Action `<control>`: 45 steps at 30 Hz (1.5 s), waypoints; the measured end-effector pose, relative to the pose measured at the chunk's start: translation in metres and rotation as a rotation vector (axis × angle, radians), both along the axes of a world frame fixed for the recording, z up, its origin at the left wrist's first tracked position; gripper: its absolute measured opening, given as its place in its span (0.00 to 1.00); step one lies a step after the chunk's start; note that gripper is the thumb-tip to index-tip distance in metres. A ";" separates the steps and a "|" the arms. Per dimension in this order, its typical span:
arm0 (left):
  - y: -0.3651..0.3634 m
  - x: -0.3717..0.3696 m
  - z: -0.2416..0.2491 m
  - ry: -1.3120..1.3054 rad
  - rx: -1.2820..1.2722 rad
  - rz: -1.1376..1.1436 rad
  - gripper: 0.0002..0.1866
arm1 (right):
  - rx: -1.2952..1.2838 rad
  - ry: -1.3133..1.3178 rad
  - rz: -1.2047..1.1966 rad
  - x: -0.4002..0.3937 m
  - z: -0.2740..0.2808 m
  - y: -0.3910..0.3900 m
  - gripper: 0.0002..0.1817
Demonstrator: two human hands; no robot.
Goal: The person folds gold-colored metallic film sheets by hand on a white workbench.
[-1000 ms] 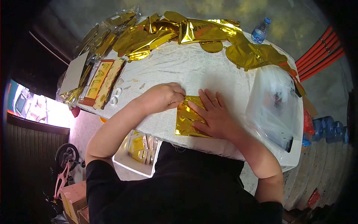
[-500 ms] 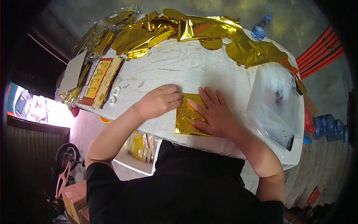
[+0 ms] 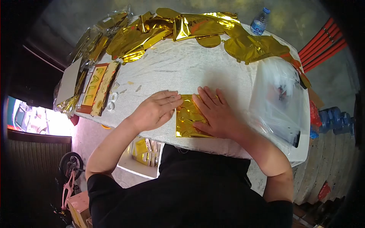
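One black short-sleeved shirt (image 3: 190, 193) fills the nearest part of the view. Just past it, below the front edge of a table with a crinkled white covering (image 3: 159, 76), sits an open white box (image 3: 126, 163) with gold and silver packets (image 3: 141, 146) inside.

A flat, roughly square piece of shiny gold foil (image 3: 185, 121) lies on the table near that front edge, directly ahead of the person. The right hand (image 3: 217, 116) rests palm down across its right part, thumb apart and fingers slightly spread, pinching nothing. The left hand (image 3: 155, 110) is at the foil's far left corner, its long fingers extended close together and the tips at the edge; I cannot tell whether they pinch it.

To the right of the hands lies a pile of clear plastic bags (image 3: 277, 102). To the left, small white rings (image 3: 111, 110) lie beside a flat orange-and-brown pack lettered FALL (image 3: 95, 85), with a plain pale card (image 3: 70, 79) next to it.

Along the far edge, glossy gold foil shapes (image 3: 207, 30) overlap in a curving band, and a clear bottle with a blue cap (image 3: 258, 26) is behind them on the right. Beyond the table on that side are red poles (image 3: 323, 47).
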State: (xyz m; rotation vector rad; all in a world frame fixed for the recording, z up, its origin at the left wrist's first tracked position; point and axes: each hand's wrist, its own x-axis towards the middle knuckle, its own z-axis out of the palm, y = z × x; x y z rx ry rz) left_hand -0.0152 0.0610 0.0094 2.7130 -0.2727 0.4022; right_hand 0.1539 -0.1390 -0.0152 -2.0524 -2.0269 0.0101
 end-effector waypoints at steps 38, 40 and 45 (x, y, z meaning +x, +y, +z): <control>-0.022 -0.025 0.012 0.097 0.129 0.019 0.24 | 0.015 0.035 0.047 0.015 0.004 -0.025 0.35; -0.032 -0.034 0.017 0.082 0.134 0.005 0.26 | -0.008 0.049 0.057 0.007 0.010 -0.032 0.36; -0.051 -0.046 0.019 0.005 0.173 0.013 0.23 | -0.070 0.054 0.068 -0.014 0.016 -0.047 0.36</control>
